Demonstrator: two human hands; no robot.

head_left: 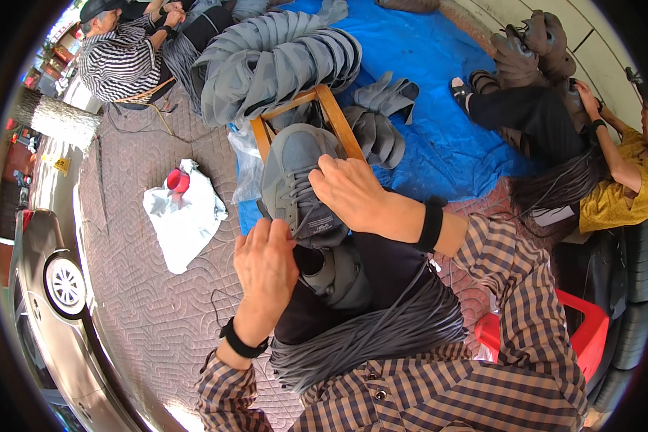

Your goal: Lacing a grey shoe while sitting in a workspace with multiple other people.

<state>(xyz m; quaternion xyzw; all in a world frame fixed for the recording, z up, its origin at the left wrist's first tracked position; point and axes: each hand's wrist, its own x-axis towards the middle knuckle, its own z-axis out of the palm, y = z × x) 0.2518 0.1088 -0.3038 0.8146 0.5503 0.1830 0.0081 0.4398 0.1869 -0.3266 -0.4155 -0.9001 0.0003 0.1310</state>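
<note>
In front of me a grey shoe upper [297, 155] with a rounded toe lies toe away, against a wooden frame [333, 115]. Its grey shoelace [304, 217] is threaded in crossing rows over the tongue. My left hand [265, 266] is closed at the near left edge of the upper, pinching the lace. Fingers curled, my right hand [349, 191] grips at the right row of eyelets; its fingertips partly hide what they hold, which looks like lace. Across my lap lie a thick bundle of grey laces [374, 338] and another grey upper [345, 281].
Beyond the frame, nested grey uppers [281, 65] are piled by a blue tarp [446, 169]. A white plastic bag [187, 223] with a red item lies left on the paving. Two people sit nearby, a striped shirt [126, 68] and a yellow shirt [612, 191]. A car [57, 317] stands left.
</note>
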